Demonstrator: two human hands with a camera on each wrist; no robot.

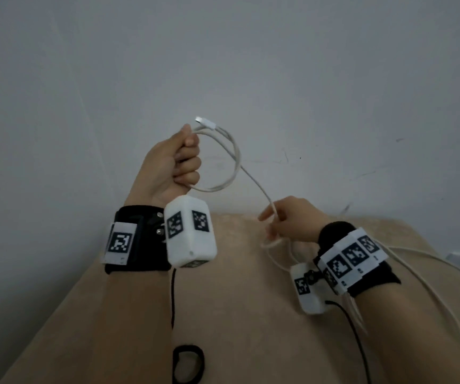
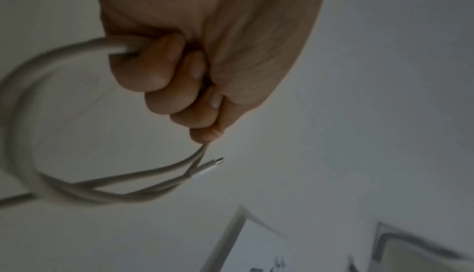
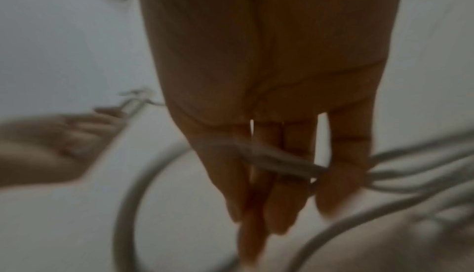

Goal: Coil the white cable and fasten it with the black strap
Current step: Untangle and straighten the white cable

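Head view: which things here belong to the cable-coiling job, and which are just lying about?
Part of the job:
- white cable, partly looped
- left hand, fist round the loops
- right hand, feeding loose cable
- black strap, on the table

Not part of it:
- beige table
- wrist cameras with black leads
- grey wall

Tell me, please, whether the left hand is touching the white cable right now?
Touching. The left wrist view shows the left hand with fingers curled round the white cable, whose loops enter the fist and emerge by the little finger.
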